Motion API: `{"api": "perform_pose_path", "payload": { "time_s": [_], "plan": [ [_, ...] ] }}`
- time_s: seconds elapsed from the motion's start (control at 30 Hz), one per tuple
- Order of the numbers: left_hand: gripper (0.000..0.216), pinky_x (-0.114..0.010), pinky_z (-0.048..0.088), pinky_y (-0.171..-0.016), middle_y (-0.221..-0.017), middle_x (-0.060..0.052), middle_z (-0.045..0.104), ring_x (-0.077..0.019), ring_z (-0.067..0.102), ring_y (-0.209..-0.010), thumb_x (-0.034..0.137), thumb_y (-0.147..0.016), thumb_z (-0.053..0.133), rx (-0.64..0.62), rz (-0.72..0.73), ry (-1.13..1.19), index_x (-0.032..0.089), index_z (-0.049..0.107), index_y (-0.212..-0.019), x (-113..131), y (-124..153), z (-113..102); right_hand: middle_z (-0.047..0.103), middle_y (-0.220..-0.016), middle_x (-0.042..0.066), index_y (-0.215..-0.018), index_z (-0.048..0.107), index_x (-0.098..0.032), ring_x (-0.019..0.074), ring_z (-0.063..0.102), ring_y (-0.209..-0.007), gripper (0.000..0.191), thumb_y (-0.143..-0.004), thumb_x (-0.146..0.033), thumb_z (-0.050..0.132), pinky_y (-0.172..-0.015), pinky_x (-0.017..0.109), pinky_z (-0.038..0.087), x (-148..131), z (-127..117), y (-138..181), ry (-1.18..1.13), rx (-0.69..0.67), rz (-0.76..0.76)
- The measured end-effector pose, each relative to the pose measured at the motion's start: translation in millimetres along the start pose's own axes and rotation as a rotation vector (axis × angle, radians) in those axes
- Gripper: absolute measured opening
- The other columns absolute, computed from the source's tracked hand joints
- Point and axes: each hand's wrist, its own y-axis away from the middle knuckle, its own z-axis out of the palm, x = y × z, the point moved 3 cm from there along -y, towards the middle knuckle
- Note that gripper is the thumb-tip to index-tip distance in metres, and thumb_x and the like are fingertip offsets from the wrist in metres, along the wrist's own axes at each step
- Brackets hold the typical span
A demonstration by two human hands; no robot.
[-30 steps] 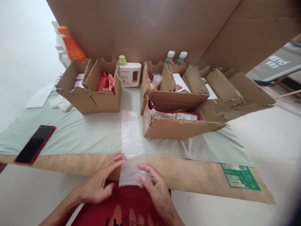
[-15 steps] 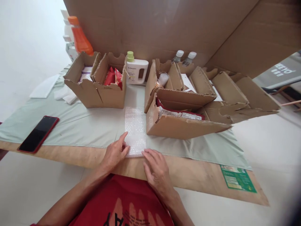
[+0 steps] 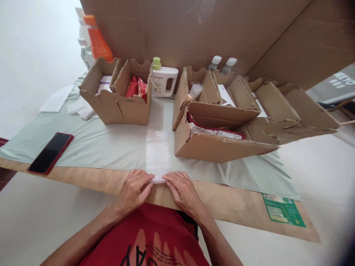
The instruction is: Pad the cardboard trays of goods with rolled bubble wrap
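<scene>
A strip of clear bubble wrap (image 3: 158, 153) lies flat on the pale green cloth (image 3: 111, 147), running away from me between the cardboard boxes. My left hand (image 3: 134, 190) and my right hand (image 3: 181, 190) rest side by side at the strip's near end, at the table's front edge. Fingertips of both hands curl down onto that end and pinch it. Thumbs are tucked under the fingers.
A red-cased phone (image 3: 50, 153) lies at the left. Open cardboard boxes (image 3: 116, 107) (image 3: 216, 147) stand behind, some holding red packets. A white jug (image 3: 163, 79), an orange bottle (image 3: 97, 40) and two small bottles (image 3: 222, 64) line the cardboard wall. A green label (image 3: 283, 210) is at the right.
The near end of the bubble wrap, hanging over the table edge before, now lies up on the table. Both hands moved forward with it and came together at its end.
</scene>
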Motion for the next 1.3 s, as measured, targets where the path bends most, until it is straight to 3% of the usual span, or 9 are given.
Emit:
{"api": "perform_pose_path", "payload": {
  "time_s": [0.2, 0.33, 0.43, 0.53, 0.67, 0.77, 0.9, 1.1, 1.3],
  "plan": [
    [0.025, -0.028, 0.055, -0.066, -0.081, -0.002, 0.075, -0.0154, 0.066, -0.064, 0.019, -0.092, 0.057, 0.072, -0.222, -0.011, 0.017, 0.070, -0.113, -23, -11, 16, 0.071, -0.121, 0.011, -0.124, 0.064, -0.021, 0.0246, 0.065, -0.111, 0.029, -0.098, -0.015, 0.054, -0.092, 0.040, 0.050, -1, -6, 10, 0.177, 0.339, 0.019],
    [0.025, -0.030, 0.055, -0.069, -0.080, -0.003, 0.072, -0.0173, 0.066, -0.066, 0.020, -0.093, 0.057, 0.088, -0.217, -0.045, 0.017, 0.070, -0.114, -28, -18, 18, 0.071, -0.124, 0.011, -0.119, 0.067, -0.021, 0.0285, 0.060, -0.124, 0.028, -0.095, -0.012, 0.056, -0.096, 0.044, 0.047, 1, 7, 5, 0.291, 0.217, -0.090],
    [0.027, -0.038, 0.055, -0.082, -0.101, -0.012, 0.072, -0.0254, 0.069, -0.090, 0.026, -0.095, 0.059, 0.119, -0.175, -0.076, 0.014, 0.069, -0.117, -23, -14, 11, 0.074, -0.120, 0.009, -0.117, 0.068, -0.021, 0.0284, 0.059, -0.127, 0.028, -0.096, -0.010, 0.055, -0.097, 0.045, 0.046, 5, 13, -4, 0.290, 0.170, -0.122],
    [0.028, -0.045, 0.051, -0.096, -0.119, -0.015, 0.069, -0.0300, 0.063, -0.112, 0.026, -0.094, 0.063, 0.100, -0.015, -0.060, 0.015, 0.067, -0.119, -12, -5, 0, 0.077, -0.110, 0.007, -0.115, 0.069, -0.021, 0.0262, 0.063, -0.120, 0.026, -0.097, -0.010, 0.054, -0.098, 0.044, 0.045, 4, 8, -6, 0.187, 0.127, -0.098],
    [0.022, -0.035, 0.052, -0.085, -0.092, -0.006, 0.072, -0.0206, 0.066, -0.089, 0.016, -0.096, 0.058, 0.036, 0.050, 0.021, 0.016, 0.064, -0.118, -9, 0, -3, 0.078, -0.103, 0.005, -0.116, 0.069, -0.023, 0.0224, 0.067, -0.104, 0.025, -0.098, -0.014, 0.055, -0.095, 0.041, 0.048, 0, 1, -4, 0.035, 0.010, -0.036],
    [0.021, -0.033, 0.051, -0.074, -0.079, -0.003, 0.070, -0.0190, 0.063, -0.072, 0.019, -0.098, 0.056, 0.070, -0.014, -0.037, 0.014, 0.065, -0.116, -21, -10, 6, 0.074, -0.115, 0.010, -0.124, 0.066, -0.020, 0.0249, 0.065, -0.108, 0.027, -0.099, -0.020, 0.054, -0.093, 0.042, 0.049, 0, -1, -3, 0.107, 0.116, 0.020],
    [0.021, -0.039, 0.051, -0.077, -0.093, -0.010, 0.072, -0.0246, 0.065, -0.083, 0.023, -0.098, 0.056, 0.113, -0.053, -0.093, 0.014, 0.066, -0.115, -35, -26, 15, 0.067, -0.130, 0.014, -0.126, 0.064, -0.018, 0.0307, 0.059, -0.120, 0.030, -0.097, -0.024, 0.058, -0.097, 0.047, 0.046, 1, 6, -2, 0.278, 0.185, -0.021],
    [0.030, -0.043, 0.050, -0.096, -0.114, -0.012, 0.070, -0.0274, 0.063, -0.110, 0.025, -0.094, 0.063, 0.070, 0.045, 0.027, 0.017, 0.064, -0.122, -19, -14, 1, 0.076, -0.114, 0.008, -0.121, 0.066, -0.021, 0.0272, 0.062, -0.117, 0.025, -0.099, -0.018, 0.056, -0.098, 0.046, 0.046, 3, 9, 1, 0.197, 0.161, -0.045],
    [0.030, -0.039, 0.054, -0.082, -0.095, -0.008, 0.071, -0.0235, 0.065, -0.088, 0.022, -0.096, 0.059, 0.016, -0.055, 0.013, 0.016, 0.062, -0.126, -24, -10, 4, 0.072, -0.121, 0.010, -0.129, 0.062, -0.022, 0.0256, 0.063, -0.113, 0.029, -0.101, -0.028, 0.055, -0.096, 0.044, 0.049, -1, 4, 11, 0.083, 0.145, 0.022]
  ]
}}
